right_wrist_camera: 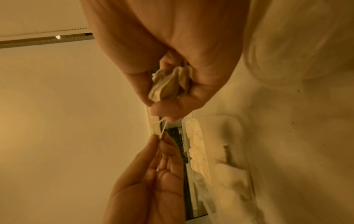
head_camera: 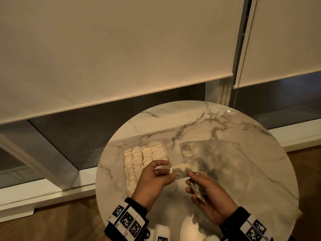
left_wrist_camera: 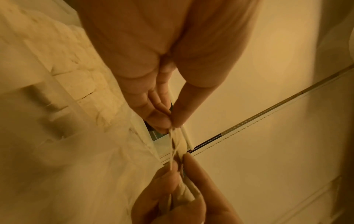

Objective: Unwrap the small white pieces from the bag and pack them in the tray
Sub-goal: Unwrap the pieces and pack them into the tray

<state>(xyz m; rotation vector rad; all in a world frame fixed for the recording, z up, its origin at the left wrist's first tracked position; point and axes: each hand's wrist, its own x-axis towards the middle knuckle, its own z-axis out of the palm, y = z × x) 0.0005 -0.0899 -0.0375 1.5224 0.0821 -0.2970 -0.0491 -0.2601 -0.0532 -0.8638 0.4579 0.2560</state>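
Wrists: both carry black bands with white blocks printed with black square codes (head_camera: 127, 220), at the near edge of the counter.
Right hand (head_camera: 206, 197): it is above the near part of the round white marble counter (head_camera: 217, 122). The grip is closed; the curled fingers hold crumpled pale wrappers (right_wrist_camera: 168, 84) against the palm, and the thumb and first finger pinch one end of a thin white string (head_camera: 178, 175).
Left hand (head_camera: 156, 180): it is just beside the right one, to its left. Its grip is narrow, thumb and fingertips pinching the other end of the string and a little white paper tag (head_camera: 171, 169).
Small piece in work: a small pale flat sachet (head_camera: 182, 168) hangs between the two hands, held above the counter. In the left wrist view it looks stretched and blurred, so I cannot tell how far it is opened.
Tray: a clear plastic tray (head_camera: 164, 146) lies on the counter behind the left hand, at the left side. It holds four rows of small white pieces (head_camera: 139, 159), packed tight one against another.
Bag: a clear plastic bag (head_camera: 213, 159) lies flat on the counter, just to the right of the tray and behind the right hand. A few pale pieces show inside near its left corner.
Behind: a cream roller blind (head_camera: 112, 49) with a bead chain (head_camera: 243, 54) hangs over a dark window, and a wooden floor (head_camera: 43, 226) is below.
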